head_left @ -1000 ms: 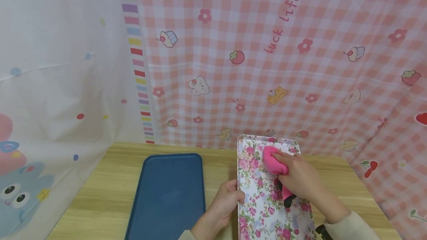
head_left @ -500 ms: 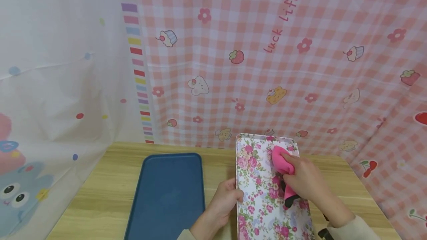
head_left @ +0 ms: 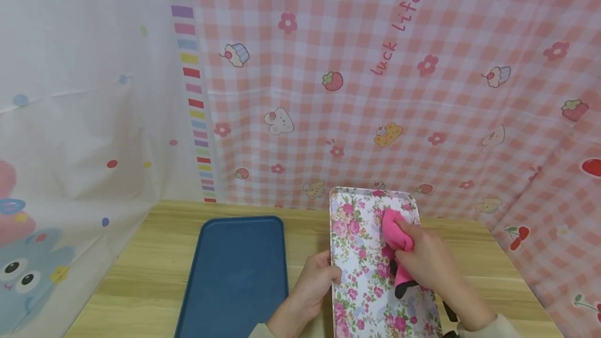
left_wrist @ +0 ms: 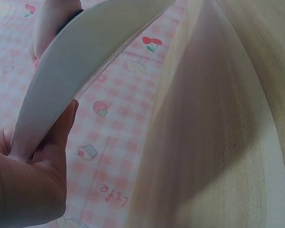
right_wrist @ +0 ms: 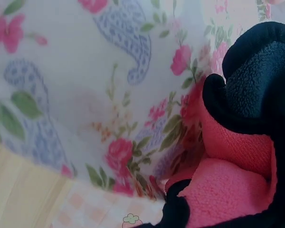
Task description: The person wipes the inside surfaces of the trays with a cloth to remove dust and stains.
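Right hand (head_left: 432, 257): thumb and fingers clamped on a pink cloth (head_left: 399, 233) with black edging, bunched against the right half of the floral tray's face.
Left hand (head_left: 313, 283): closed on the tray's left rim, thumb at the front, fingers behind.
Floral tray (head_left: 347, 254): held tilted, right of the table's middle, its far end overlapping the back edge in the head view; near end out of frame.
Handling, as judged: this looks like wiping; press flat and evenly, work the cloth into rim and corners, brace the left rim against the push.
Contents: cloth only on the visible floral face.
Blue tray (head_left: 239, 275): flat on the table (head_left: 141, 265), toward its back left corner; plain face, near end cut off.
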A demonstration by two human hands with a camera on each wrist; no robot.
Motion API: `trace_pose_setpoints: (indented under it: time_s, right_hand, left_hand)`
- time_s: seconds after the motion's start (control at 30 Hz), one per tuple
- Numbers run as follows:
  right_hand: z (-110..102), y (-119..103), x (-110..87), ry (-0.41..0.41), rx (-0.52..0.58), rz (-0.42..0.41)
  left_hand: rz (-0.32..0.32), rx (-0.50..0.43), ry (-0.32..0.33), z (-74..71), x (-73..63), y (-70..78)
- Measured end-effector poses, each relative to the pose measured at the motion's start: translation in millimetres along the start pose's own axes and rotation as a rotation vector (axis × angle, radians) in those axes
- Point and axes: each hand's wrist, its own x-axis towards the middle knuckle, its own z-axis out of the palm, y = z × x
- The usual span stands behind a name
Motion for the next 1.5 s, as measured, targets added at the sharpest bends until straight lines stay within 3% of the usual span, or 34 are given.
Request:
trace_pose_setpoints:
  time_s: [0.73, 1.1, 1.5]
  right_hand:
    - [21, -27, 1.9, 0.017, 0.058, -0.095]
    - [32, -53, 4.6, 0.001, 0.023, -0.139]
    - [38, -64, 5.1, -0.019, -0.001, -0.212]
  left_hand:
    - [-0.003, -0.014, -0.025, -0.8, 0.0, -0.2]
    - [0.012, -0.014, -0.022, -1.7, 1.2, -3.8]
    - [0.001, -0.003, -0.013, -2.2, 2.4, -3.3]
